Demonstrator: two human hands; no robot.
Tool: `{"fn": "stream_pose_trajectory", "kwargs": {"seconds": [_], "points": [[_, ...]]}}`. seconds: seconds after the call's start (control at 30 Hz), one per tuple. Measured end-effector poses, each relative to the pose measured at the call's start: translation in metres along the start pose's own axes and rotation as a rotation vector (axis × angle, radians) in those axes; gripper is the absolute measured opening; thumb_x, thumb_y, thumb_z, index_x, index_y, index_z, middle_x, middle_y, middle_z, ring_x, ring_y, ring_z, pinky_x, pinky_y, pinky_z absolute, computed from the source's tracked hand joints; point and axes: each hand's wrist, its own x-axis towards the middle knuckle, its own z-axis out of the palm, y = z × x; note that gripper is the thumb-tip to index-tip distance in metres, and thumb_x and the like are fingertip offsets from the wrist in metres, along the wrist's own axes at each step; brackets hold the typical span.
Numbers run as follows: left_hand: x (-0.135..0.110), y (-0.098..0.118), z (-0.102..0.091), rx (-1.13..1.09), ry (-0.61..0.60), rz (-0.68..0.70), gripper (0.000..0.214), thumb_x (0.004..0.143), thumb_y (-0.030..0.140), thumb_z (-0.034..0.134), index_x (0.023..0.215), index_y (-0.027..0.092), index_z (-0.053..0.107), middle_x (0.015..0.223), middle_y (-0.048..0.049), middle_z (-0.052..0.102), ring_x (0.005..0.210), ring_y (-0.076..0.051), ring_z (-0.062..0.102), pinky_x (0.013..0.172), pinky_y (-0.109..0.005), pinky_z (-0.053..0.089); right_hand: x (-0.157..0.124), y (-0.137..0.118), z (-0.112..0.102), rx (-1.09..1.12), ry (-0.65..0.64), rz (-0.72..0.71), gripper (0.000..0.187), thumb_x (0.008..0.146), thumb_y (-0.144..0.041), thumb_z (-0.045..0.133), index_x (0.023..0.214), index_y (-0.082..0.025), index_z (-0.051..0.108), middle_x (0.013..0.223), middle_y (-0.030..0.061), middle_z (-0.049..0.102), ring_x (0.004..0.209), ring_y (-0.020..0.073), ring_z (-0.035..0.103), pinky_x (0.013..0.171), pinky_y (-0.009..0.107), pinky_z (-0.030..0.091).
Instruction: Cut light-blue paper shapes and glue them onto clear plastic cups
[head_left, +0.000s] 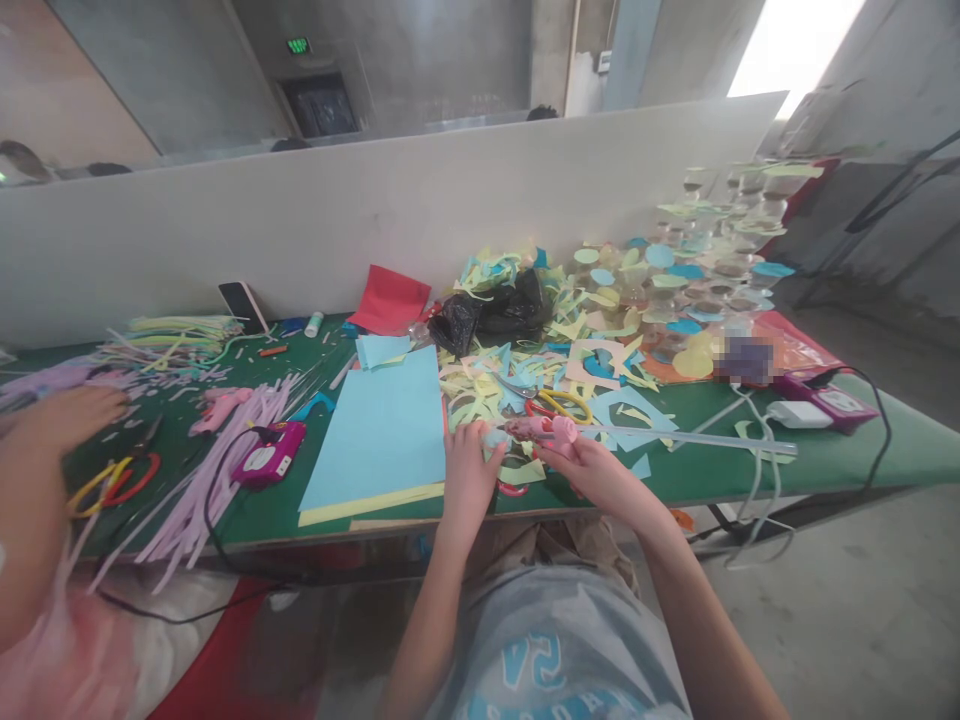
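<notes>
Basically, everything here hinges on a pink hot glue gun (564, 431), which lies between the two hands, just above the near edge of the green-topped table (922, 442). Its nozzle points left, toward the left hand (468, 468), and its long axis runs nearly parallel to the table edge. A clear glue stick (697, 438) carries that line on out of the rear, far to the right.

The right hand (600, 478) is the nearer one, its fingers wrapped around the gun's grip. The left hand sits just beyond the nozzle, fingers bent and thumb toward the tip; a pale blue piece (493, 438) shows next to the fingertips, though I can't tell whether it is pinched or merely lies behind them.

Beyond the gun are scissors with yellow and red handles (568, 402), resting among paper offcuts (480, 385). A stack of light blue paper (379, 435) lies just left of the left hand. Clear plastic cups with paper discs (720, 265) stand toward the far right. At the far left, well apart, a co-worker's hand (84, 402) is over the same table, near lilac strips (225, 475).
</notes>
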Motion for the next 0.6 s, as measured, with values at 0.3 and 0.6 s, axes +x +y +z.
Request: {"fn": "stream_pose_trajectory", "kwargs": {"seconds": [0.3, 0.6], "points": [[0.0003, -0.0004, 0.0003, 0.014, 0.001, 0.016, 0.022, 0.086, 0.028, 0.061, 0.106, 0.020, 0.054, 0.102, -0.0080, 0.061, 0.100, -0.027, 0.055, 0.093, -0.045, 0.044, -0.0002, -0.0007, -0.0005, -0.026, 0.001, 0.028, 0.046, 0.081, -0.060, 0.056, 0.061, -0.024, 0.036, 0.052, -0.0060, 0.038, 0.050, 0.0138, 0.039, 0.051, 0.028, 0.031], [0.0008, -0.0023, 0.0025, 0.017, 0.006, 0.027, 0.021, 0.086, 0.029, 0.061, 0.105, 0.021, 0.054, 0.102, -0.0079, 0.061, 0.100, -0.026, 0.057, 0.094, -0.045, 0.043, -0.0003, -0.0006, 0.0000, -0.001, 0.002, 0.015, 0.048, 0.081, -0.059, 0.057, 0.060, -0.025, 0.031, 0.052, -0.0065, 0.033, 0.049, 0.0125, 0.034, 0.049, 0.027, 0.027]]}}
